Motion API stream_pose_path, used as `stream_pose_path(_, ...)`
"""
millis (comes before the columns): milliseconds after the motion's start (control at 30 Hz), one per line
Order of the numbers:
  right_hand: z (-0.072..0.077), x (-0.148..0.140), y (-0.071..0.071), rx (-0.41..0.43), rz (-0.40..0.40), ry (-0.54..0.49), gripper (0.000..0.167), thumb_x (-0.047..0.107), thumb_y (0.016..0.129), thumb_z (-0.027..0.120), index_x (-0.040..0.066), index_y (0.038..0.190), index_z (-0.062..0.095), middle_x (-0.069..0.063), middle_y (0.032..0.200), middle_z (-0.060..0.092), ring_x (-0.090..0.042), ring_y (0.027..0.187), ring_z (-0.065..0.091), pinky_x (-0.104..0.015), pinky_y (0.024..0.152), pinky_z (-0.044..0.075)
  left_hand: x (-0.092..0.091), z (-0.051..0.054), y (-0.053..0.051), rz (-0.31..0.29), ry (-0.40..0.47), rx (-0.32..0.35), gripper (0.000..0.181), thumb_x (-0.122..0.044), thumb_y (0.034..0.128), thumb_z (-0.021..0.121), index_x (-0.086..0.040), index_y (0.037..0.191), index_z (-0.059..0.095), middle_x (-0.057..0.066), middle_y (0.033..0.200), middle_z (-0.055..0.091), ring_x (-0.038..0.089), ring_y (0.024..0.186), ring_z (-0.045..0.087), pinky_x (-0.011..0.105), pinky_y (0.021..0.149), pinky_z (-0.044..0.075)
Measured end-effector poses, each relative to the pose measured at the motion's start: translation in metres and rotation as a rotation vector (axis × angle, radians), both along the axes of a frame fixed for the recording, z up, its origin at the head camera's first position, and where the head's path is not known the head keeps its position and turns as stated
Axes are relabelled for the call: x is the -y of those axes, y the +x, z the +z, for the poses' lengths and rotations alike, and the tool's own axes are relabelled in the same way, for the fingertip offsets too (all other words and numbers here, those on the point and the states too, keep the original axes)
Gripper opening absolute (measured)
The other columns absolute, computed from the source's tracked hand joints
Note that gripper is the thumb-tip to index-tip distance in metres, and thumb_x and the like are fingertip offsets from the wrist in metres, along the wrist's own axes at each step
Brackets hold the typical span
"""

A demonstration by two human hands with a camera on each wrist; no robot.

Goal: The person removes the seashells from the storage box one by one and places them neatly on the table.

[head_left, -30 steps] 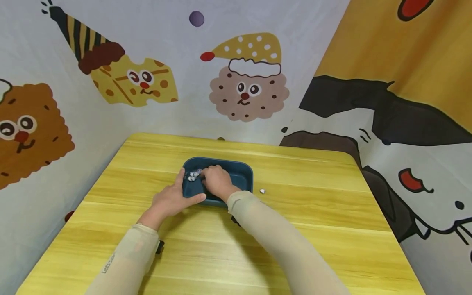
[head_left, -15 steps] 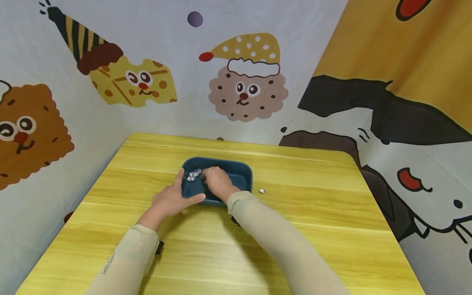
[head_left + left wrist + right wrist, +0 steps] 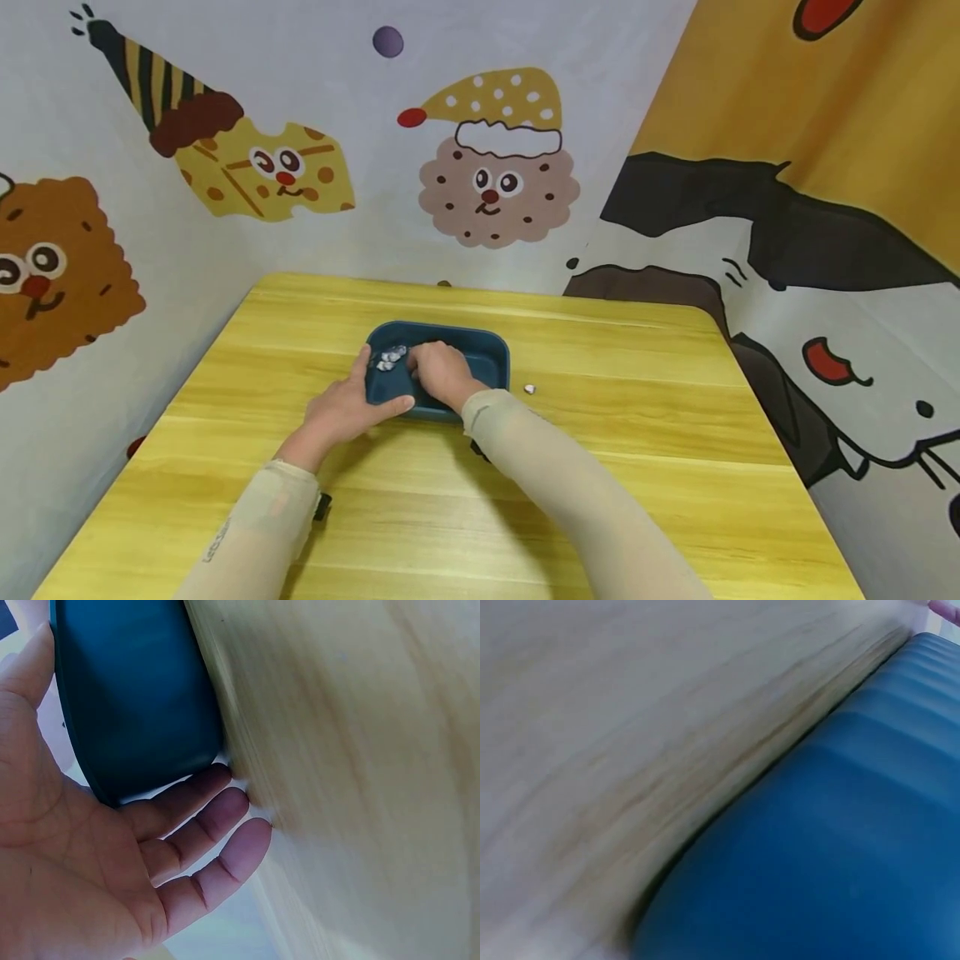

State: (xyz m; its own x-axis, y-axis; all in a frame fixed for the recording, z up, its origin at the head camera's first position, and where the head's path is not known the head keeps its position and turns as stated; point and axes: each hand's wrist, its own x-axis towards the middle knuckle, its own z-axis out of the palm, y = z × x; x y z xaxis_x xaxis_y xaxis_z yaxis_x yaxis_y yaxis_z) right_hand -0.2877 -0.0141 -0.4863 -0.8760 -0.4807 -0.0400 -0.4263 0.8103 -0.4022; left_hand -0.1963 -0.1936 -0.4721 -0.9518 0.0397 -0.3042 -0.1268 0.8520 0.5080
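Note:
A dark blue tray (image 3: 489,367) rests on the wooden table. Several small shiny silvery pieces (image 3: 390,358) lie in its left part. My left hand (image 3: 341,410) is spread around the tray's near left corner, thumb along the front rim; in the left wrist view the left hand (image 3: 142,847) has its fingers against the outside of the tray (image 3: 139,690). My right hand (image 3: 442,373) reaches inside the tray with bent fingers, right of the pieces; its fingertips are hidden, and whether they pinch anything cannot be told. The right wrist view shows only the tray's outer side (image 3: 817,862).
One small whitish piece (image 3: 530,389) lies on the table (image 3: 637,433) just right of the tray. Behind the table hangs a cloth (image 3: 315,242) printed with cartoon figures. Dark devices sit under both wrists.
The head view has shifted slightly, moving the whole scene a little left. Both hands and the tray keep nearly the same places relative to each other.

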Motion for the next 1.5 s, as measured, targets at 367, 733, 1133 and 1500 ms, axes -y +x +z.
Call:
stream_pose_path(367, 0.042, -0.032, 0.013, -0.061, 0.051, -0.052, 0.023, 0.025, 0.105, 0.071, 0.018, 0.125, 0.079, 0.002, 0.120, 0.080, -0.014, 0.105, 0.076, -0.034, 0.091, 0.062, 0.008, -0.007, 0.009, 0.023, 0.011, 0.020, 0.135, -0.091, 0.0855, 0.058, -0.022, 0.171, -0.020, 0.038, 0.152, 0.053, 0.037, 0.098, 0.068, 0.036, 0.056, 0.042)
stream_pose_path(733, 0.109, -0.133, 0.030, -0.115, -0.088, -0.323, 0.020, 0.019, 0.102, 0.075, 0.012, 0.121, 0.079, -0.004, 0.114, 0.081, -0.021, 0.100, 0.075, -0.038, 0.086, 0.062, 0.004, -0.001, 0.006, 0.018, 0.018, 0.022, 0.135, -0.088, 0.0857, 0.062, -0.024, 0.171, -0.021, 0.031, 0.128, 0.069, 0.031, 0.081, 0.067, 0.032, 0.050, 0.033)
stream_pose_path(1133, 0.072, -0.254, 0.045, -0.044, -0.202, -0.204, 0.028, 0.013, 0.103, 0.072, 0.006, 0.130, 0.072, -0.008, 0.109, 0.078, -0.026, 0.100, 0.074, -0.045, 0.086, 0.061, 0.000, 0.003, 0.000, -0.005, 0.010, 0.033, 0.136, -0.091, 0.0842, 0.060, -0.025, 0.170, -0.021, 0.027, 0.117, 0.072, 0.027, 0.071, 0.064, 0.032, 0.050, 0.031)
stream_pose_path(1500, 0.014, -0.245, 0.039, -0.021, -0.077, -0.058, 0.033, 0.009, 0.099, 0.076, 0.006, 0.132, 0.072, -0.006, 0.109, 0.079, -0.025, 0.103, 0.075, -0.047, 0.092, 0.061, -0.001, 0.001, 0.000, -0.012, -0.002, 0.027, 0.136, -0.092, 0.0837, 0.058, -0.024, 0.170, -0.022, 0.038, 0.147, 0.058, 0.029, 0.083, 0.068, 0.034, 0.050, 0.035)
